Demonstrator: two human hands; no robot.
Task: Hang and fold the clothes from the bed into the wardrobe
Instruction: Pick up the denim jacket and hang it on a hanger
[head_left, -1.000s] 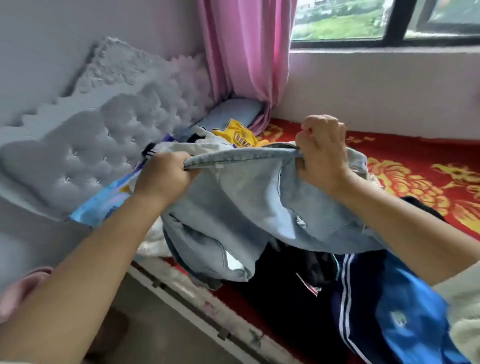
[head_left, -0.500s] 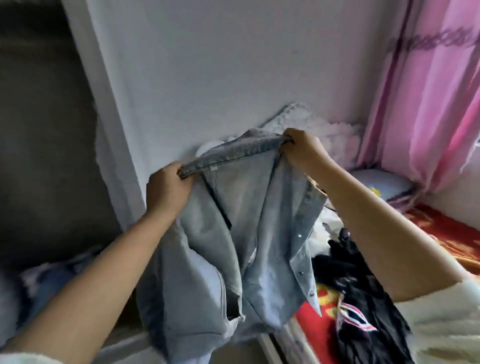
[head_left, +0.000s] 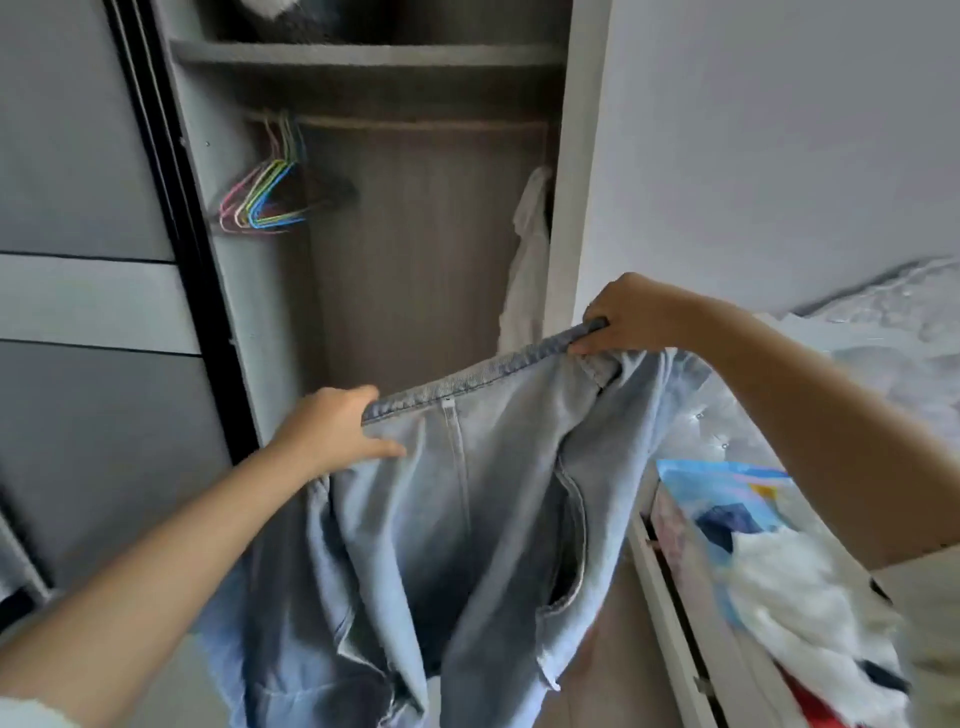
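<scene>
Over on the left, the open wardrobe (head_left: 234, 249) holds a cluster of thin coloured wire hangers (head_left: 265, 200) on its rail and a pale garment (head_left: 527, 260) against its right wall. Before it, the left hand (head_left: 332, 434) and right hand (head_left: 631, 317) each pinch the band of a light-blue denim garment (head_left: 467, 519), stretched crosswise, rising rightward, its soft folds hanging down. Rumpled clothes lie on the bed (head_left: 675, 613) at right.

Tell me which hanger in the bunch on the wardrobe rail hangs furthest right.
The dark hanger. It hangs right of the blue hanger; the green, yellow and pink ones fan out leftward.
</scene>
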